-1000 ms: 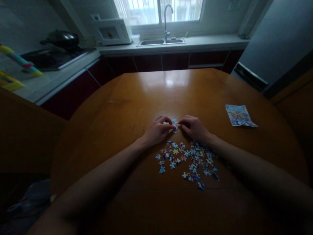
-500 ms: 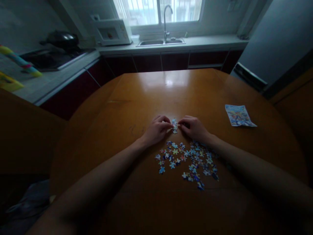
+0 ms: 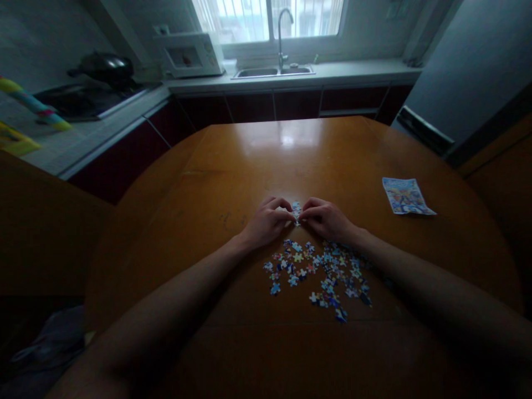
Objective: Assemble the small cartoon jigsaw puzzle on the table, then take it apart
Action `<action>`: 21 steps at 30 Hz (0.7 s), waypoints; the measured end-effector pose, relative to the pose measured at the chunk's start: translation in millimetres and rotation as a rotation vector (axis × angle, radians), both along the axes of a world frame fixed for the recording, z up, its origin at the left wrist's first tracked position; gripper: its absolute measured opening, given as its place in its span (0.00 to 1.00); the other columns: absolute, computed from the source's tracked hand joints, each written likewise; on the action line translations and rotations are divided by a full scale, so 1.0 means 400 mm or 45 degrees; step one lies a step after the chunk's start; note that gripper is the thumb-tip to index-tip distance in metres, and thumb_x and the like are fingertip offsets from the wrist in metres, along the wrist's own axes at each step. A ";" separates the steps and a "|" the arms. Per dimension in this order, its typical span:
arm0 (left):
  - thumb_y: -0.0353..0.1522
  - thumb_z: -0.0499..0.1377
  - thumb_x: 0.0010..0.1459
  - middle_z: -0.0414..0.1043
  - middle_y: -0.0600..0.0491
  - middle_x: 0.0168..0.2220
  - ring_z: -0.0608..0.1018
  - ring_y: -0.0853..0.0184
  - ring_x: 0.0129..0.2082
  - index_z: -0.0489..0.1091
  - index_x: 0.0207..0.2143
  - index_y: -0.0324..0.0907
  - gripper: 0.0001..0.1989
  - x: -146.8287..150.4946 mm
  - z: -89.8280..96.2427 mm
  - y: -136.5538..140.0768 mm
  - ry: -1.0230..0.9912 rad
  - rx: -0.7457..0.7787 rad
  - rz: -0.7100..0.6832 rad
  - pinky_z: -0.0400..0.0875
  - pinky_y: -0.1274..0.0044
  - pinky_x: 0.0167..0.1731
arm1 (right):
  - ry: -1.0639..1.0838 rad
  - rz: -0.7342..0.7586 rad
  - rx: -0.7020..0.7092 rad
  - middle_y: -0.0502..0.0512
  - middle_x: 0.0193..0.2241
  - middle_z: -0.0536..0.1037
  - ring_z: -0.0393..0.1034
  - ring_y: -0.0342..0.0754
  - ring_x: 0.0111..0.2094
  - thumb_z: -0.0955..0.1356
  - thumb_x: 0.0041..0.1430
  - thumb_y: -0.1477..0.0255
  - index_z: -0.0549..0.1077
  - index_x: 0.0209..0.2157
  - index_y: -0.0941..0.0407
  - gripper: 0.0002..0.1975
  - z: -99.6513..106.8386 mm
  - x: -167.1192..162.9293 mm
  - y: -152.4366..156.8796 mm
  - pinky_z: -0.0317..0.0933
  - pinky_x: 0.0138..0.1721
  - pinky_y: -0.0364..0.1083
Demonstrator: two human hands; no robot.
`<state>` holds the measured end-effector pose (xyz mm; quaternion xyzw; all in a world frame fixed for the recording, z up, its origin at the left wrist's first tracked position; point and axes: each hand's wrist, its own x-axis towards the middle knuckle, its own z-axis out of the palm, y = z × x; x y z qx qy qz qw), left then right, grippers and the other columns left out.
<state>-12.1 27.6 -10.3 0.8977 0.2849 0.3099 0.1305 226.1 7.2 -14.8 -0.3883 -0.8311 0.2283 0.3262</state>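
Note:
A short strip of joined jigsaw puzzle pieces (image 3: pixel 296 209) lies flat on the wooden table, between my two hands. From the left, my left hand (image 3: pixel 271 219) presses its closed thumb and fingers against the strip's edge. My right hand (image 3: pixel 324 215) pinches at the opposite edge, its fingertips touching the strip and covering part of it. Many loose jigsaw pieces (image 3: pixel 297 257), mostly blue, white and yellow, are scattered nearer to me, some partly under my right forearm.
A creased picture sheet (image 3: pixel 407 197) lies on the wooden table (image 3: pixel 249 160) to the right. Beyond the table are a sink (image 3: pixel 257 72), a microwave (image 3: pixel 193 55) and a stove with a black wok (image 3: pixel 106 67). A fridge (image 3: pixel 469 83) stands at right.
My right hand has shifted slightly left and nearer to me, its fingertips closing onto the strip's lower part. My left hand has barely moved.

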 end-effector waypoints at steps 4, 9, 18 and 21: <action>0.28 0.60 0.64 0.77 0.51 0.42 0.74 0.61 0.45 0.81 0.36 0.49 0.10 -0.002 -0.001 0.001 0.001 -0.025 0.013 0.70 0.64 0.48 | -0.077 -0.001 0.000 0.55 0.40 0.78 0.72 0.49 0.40 0.67 0.60 0.78 0.82 0.34 0.51 0.11 -0.003 0.001 0.001 0.65 0.44 0.50; 0.29 0.60 0.65 0.77 0.50 0.40 0.74 0.61 0.44 0.80 0.37 0.47 0.08 0.003 0.006 -0.001 0.003 -0.035 0.037 0.70 0.66 0.47 | -0.062 -0.014 -0.001 0.55 0.39 0.78 0.72 0.49 0.40 0.67 0.59 0.79 0.80 0.37 0.52 0.11 0.000 -0.002 0.001 0.64 0.43 0.49; 0.32 0.65 0.61 0.77 0.51 0.40 0.75 0.61 0.44 0.79 0.38 0.45 0.04 0.008 0.019 -0.010 0.025 -0.073 0.052 0.70 0.66 0.48 | -0.067 -0.072 -0.022 0.54 0.35 0.75 0.68 0.46 0.32 0.69 0.59 0.74 0.76 0.39 0.55 0.06 0.018 -0.011 -0.009 0.62 0.37 0.47; 0.33 0.66 0.59 0.76 0.51 0.39 0.75 0.61 0.43 0.78 0.35 0.45 0.02 0.009 0.026 -0.013 0.017 -0.083 0.046 0.70 0.66 0.48 | -0.086 -0.073 -0.036 0.54 0.36 0.75 0.68 0.46 0.33 0.70 0.59 0.73 0.76 0.38 0.54 0.05 0.019 -0.009 -0.011 0.62 0.37 0.47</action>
